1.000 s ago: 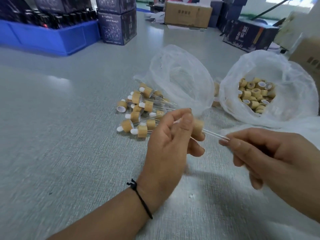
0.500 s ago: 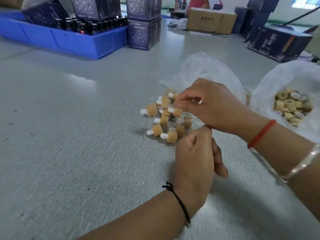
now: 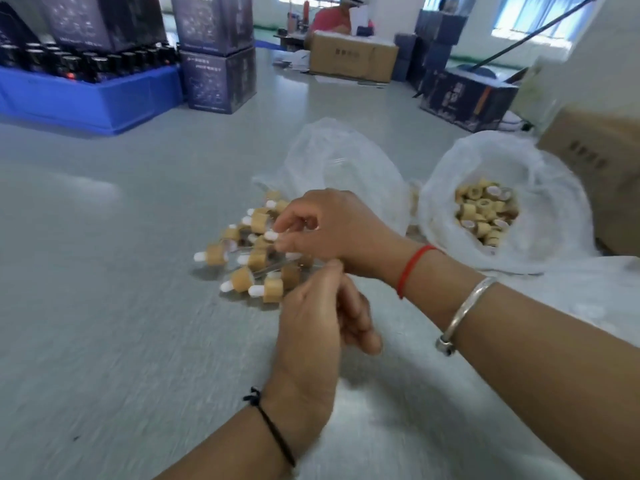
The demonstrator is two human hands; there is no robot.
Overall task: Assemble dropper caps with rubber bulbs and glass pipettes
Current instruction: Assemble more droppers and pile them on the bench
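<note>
A pile of assembled droppers [image 3: 258,261], with tan caps, white rubber bulbs and glass pipettes, lies on the grey table [image 3: 121,306]. My right hand [image 3: 329,230] reaches across over the pile and pinches one assembled dropper [image 3: 272,235] by its cap end between thumb and forefinger. My left hand [image 3: 322,313] hovers just in front of the pile, fingers loosely curled, with nothing visible in it. To the right, a white plastic bag [image 3: 450,161] holds several loose tan caps [image 3: 485,216].
A second translucent bag [image 3: 339,157] stands behind the pile. At the far left are a blue crate [image 3: 86,95] of dark bottles and stacked dark boxes [image 3: 218,81]. A cardboard box [image 3: 595,168] sits at the right edge. A person [image 3: 332,19] works at the back.
A second ago my left hand held a cap while my right fed a pipette into it. My right hand has since carried the dropper left to the pile, and my left hand is empty.
</note>
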